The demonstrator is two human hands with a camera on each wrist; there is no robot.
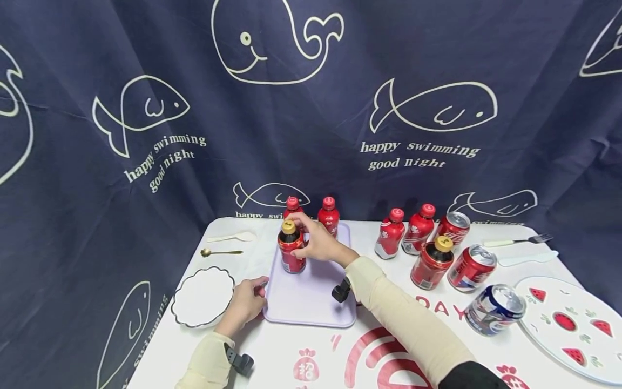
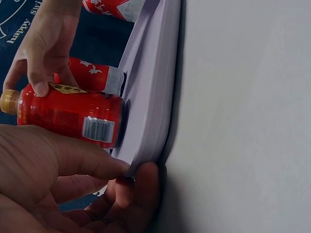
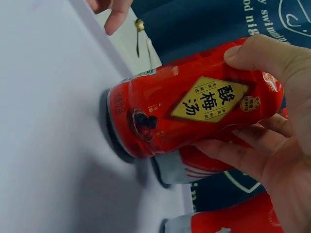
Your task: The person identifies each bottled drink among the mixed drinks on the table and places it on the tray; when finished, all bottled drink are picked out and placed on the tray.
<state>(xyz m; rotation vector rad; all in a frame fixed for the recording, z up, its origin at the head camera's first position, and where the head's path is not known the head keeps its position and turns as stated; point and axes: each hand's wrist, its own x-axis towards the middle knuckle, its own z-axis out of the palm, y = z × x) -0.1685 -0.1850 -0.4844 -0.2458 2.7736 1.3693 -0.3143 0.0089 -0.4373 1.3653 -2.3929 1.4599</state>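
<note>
My right hand (image 1: 320, 240) grips a red drink bottle (image 1: 291, 256) with a gold cap. Its thumb and fingers lie on opposite sides of the bottle's upper part, and a yellow diamond label shows in the right wrist view. The bottle stands upright at the left side of a pale purple tray (image 1: 311, 305); whether its base fully touches the tray I cannot tell. Behind it, two red-capped bottles, one partly hidden (image 1: 292, 203) and one in plainer sight (image 1: 329, 215), stand at the tray's far end. My left hand (image 2: 58, 170) pinches the tray's left rim between thumb and fingers.
Right of the tray stand two red-capped bottles (image 1: 390, 237), a gold-capped bottle (image 1: 431, 265), red cans (image 1: 472, 268) and a blue can (image 1: 494, 310). Farther right lies a watermelon-patterned plate (image 1: 544, 324), with a fork (image 1: 520, 241) behind. A scalloped dish (image 1: 204, 297) and spoons (image 1: 223, 252) lie left.
</note>
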